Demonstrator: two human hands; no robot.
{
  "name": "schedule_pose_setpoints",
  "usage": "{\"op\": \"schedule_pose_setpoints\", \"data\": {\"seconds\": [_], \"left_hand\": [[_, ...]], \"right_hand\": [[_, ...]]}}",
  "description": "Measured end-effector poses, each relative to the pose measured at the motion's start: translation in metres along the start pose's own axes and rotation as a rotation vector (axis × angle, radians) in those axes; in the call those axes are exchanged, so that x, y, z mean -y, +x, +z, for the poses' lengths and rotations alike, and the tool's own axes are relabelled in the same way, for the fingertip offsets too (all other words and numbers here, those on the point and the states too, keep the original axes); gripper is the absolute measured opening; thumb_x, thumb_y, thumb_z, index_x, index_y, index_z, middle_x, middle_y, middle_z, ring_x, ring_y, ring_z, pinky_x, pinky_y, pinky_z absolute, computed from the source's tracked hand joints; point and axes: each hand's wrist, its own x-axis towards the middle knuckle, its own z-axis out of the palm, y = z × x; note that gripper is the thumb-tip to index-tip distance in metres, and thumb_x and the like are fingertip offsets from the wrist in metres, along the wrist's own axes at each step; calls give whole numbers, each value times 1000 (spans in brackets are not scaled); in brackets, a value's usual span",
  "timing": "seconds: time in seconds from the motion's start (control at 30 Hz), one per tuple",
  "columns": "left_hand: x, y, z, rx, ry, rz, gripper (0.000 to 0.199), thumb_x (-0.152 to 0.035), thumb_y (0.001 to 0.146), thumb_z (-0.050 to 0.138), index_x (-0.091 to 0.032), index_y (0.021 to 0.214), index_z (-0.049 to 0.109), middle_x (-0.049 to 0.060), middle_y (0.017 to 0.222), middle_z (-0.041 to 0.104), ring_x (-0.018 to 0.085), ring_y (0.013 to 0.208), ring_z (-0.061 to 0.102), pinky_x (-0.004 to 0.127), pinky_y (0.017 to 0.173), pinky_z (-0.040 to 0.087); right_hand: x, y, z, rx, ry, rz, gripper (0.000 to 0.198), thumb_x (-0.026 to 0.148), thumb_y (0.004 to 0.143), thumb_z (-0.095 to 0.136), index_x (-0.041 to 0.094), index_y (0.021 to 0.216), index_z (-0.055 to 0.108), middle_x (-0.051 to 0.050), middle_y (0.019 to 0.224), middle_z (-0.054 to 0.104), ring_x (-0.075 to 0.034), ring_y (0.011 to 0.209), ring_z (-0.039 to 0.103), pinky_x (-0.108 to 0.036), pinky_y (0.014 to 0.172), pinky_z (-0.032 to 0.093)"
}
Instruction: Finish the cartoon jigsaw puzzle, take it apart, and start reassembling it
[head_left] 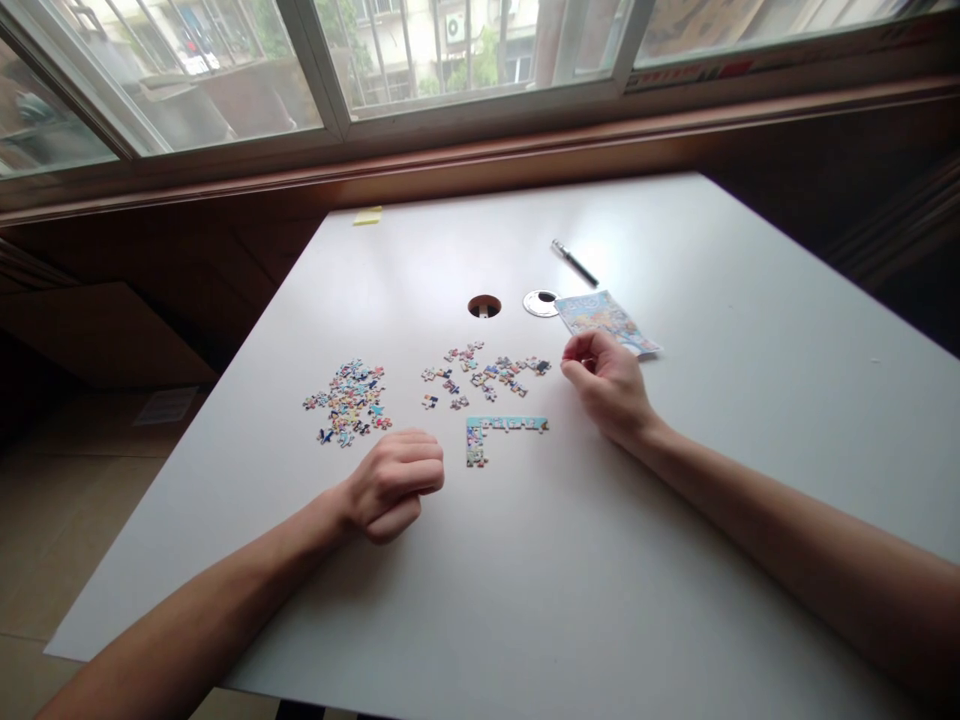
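Joined jigsaw puzzle pieces [508, 424] form an L-shaped corner on the white table, between my two hands. My left hand [397, 484] rests on the table as a loose fist, left of that corner; the inside of its fingers is hidden. To its upper left lies a heap of loose puzzle pieces [351, 395]. Several more scattered pieces [487, 378] lie above the joined corner. My right hand [604, 382] is closed in a pinch at the right, beside a colourful picture sheet [606, 318]. Whatever its fingertips may hold is too small to make out.
A pen [574, 262] lies beyond the picture sheet. The white table [525, 600] has a round cable hole [484, 306], with a round cover [540, 303] beside it. Yellow tape [367, 216] marks the far left edge. A window [465, 60] stands behind the table.
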Motion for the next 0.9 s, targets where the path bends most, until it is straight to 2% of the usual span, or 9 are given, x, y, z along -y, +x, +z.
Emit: {"op": "schedule_pose_setpoints", "data": {"seconds": [0.3, 0.5, 0.9], "left_hand": [[2, -1, 0, 9, -9, -37, 15, -21, 80, 38, -23, 71, 26, 4, 61, 39, 21, 56, 36, 38, 57, 32], [0, 1, 0, -6, -61, -51, 18, -24, 84, 35, -23, 71, 24, 3, 59, 37, 21, 56, 32, 38, 56, 29], [1, 0, 0, 14, -33, -58, 20, -25, 86, 35, -22, 71, 22, 3, 59, 36, 21, 56, 32, 37, 56, 29]], "right_hand": [[3, 0, 0, -2, -17, -27, 8, 19, 73, 60, 21, 80, 57, -1, 76, 57, -13, 62, 46, -27, 52, 37], [2, 0, 0, 5, -5, -20, 10, 17, 72, 60, 21, 80, 57, 0, 76, 57, -13, 62, 45, -28, 53, 37], [3, -1, 1, 5, 1, 3, 11, 16, 72, 60, 21, 81, 57, -1, 78, 57, -14, 67, 48, -29, 56, 37]]}}
